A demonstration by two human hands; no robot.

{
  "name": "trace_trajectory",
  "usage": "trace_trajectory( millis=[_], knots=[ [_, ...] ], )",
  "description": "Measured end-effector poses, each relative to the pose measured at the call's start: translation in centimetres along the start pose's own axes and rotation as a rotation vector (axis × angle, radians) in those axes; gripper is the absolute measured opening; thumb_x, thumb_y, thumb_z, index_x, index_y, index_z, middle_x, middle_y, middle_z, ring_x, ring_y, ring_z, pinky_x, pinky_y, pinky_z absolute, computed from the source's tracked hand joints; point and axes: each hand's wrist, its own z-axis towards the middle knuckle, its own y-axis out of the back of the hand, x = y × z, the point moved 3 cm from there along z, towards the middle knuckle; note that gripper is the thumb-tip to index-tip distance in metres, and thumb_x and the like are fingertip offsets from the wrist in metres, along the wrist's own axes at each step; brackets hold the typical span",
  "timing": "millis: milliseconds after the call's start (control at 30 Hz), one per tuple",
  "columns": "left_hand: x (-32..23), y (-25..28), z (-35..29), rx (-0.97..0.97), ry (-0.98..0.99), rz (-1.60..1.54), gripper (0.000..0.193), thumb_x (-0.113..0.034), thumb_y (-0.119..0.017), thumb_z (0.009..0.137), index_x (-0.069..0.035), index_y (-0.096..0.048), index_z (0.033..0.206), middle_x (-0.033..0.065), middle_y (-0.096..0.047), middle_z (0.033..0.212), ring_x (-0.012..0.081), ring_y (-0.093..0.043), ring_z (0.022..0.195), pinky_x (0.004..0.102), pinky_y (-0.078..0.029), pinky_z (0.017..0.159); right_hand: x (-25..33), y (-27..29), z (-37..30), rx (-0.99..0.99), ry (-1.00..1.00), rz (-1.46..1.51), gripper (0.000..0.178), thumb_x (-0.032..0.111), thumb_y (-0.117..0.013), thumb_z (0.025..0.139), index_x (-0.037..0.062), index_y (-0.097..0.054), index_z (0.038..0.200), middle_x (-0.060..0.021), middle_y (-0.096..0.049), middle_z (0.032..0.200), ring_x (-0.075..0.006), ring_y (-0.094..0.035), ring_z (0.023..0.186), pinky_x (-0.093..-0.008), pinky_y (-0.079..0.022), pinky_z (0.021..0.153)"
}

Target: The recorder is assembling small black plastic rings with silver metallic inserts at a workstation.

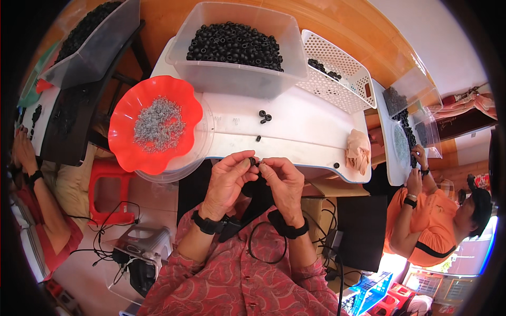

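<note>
At the left edge of the frame, a co-worker's hands [23,150] are busy beneath a clear tub [87,50] heaped with black parts. Next comes a red scalloped bowl [120,124] of tiny clear-grey pieces [158,126], sitting over a round clear tray [207,131], likely put at the left of my table [311,139] so my left side can reach it. A frosted bin [237,81] of black ring-shaped parts [234,47] stands at upper centre, probably set back to leave the near strip free for working.

At the centre, my left grip [227,178] is closed on a small black part [252,161], just off the table's near edge; I seem to hold it up there to see it closely. My right grip [284,184] meets it from the right, fingertips drawn together; I cannot tell whether they pinch a piece of their own or the same part. Beyond, a few loose black parts [268,117] lie on the white surface.

Further right, a white perforated basket [337,95] holds fewer black parts, perhaps kept apart from the bin's. A crumpled pinkish cloth [358,151] rests at the table's right end, perhaps for wiping. At far right sits a co-worker in orange [429,226].

As for writing, the table bears faint marks too small to read, and I make out no brand or label on the containers.
</note>
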Motion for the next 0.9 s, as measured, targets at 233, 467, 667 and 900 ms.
trace_trajectory(
  millis=[233, 467, 667, 900],
  knots=[
    [0.4, 0.0, -0.4, 0.005, -0.006, 0.014, 0.025, -0.006, -0.055, 0.097, 0.004, -0.059, 0.12, 0.0126, -0.065, 0.109, 0.0168, -0.065, 0.093, 0.0274, -0.056, 0.082, 0.1, 0.0, -0.4, 0.05, 0.107, -0.062, 0.011, 0.002, -0.068, 0.088, -0.0019, -0.066, 0.099, -0.0082, -0.071, 0.089, -0.0108, -0.068, 0.08, -0.0235, -0.054, 0.07],
    [0.2, -0.5, -0.8, 0.016, -0.013, 0.03, 0.025, -0.006, -0.057, 0.097, 0.003, -0.061, 0.119, 0.0103, -0.066, 0.108, 0.0134, -0.064, 0.09, 0.0243, -0.055, 0.08, 1.1, 0.4, -0.9, 0.1, 0.189, -0.261, 0.012, 0.002, -0.068, 0.088, -0.0013, -0.066, 0.099, -0.0077, -0.071, 0.091, -0.011, -0.067, 0.085, -0.0235, -0.053, 0.073],
    [0.1, -0.6, -1.1, 0.027, -0.005, 0.219, 0.024, -0.007, -0.058, 0.096, 0.002, -0.063, 0.117, 0.0075, -0.067, 0.105, 0.0101, -0.063, 0.087, 0.0213, -0.053, 0.078, 1.3, 0.8, -1.0, 0.092, 0.189, -0.294, 0.012, 0.003, -0.071, 0.083, -0.0002, -0.067, 0.093, -0.0092, -0.069, 0.084, -0.014, -0.068, 0.072, -0.026, -0.053, 0.063],
    [-0.3, -0.5, -1.4, 0.071, 0.069, 0.384, 0.022, -0.006, -0.057, 0.096, 0.004, -0.063, 0.115, 0.0091, -0.066, 0.098, 0.0116, -0.064, 0.079, 0.0223, -0.054, 0.073, 1.3, 1.8, -0.6, 0.19, 0.03, -0.318, 0.012, 0.004, -0.074, 0.081, 0.0007, -0.068, 0.09, -0.0064, -0.069, 0.076, -0.0103, -0.065, 0.07, -0.0237, -0.051, 0.061]
  ],
)
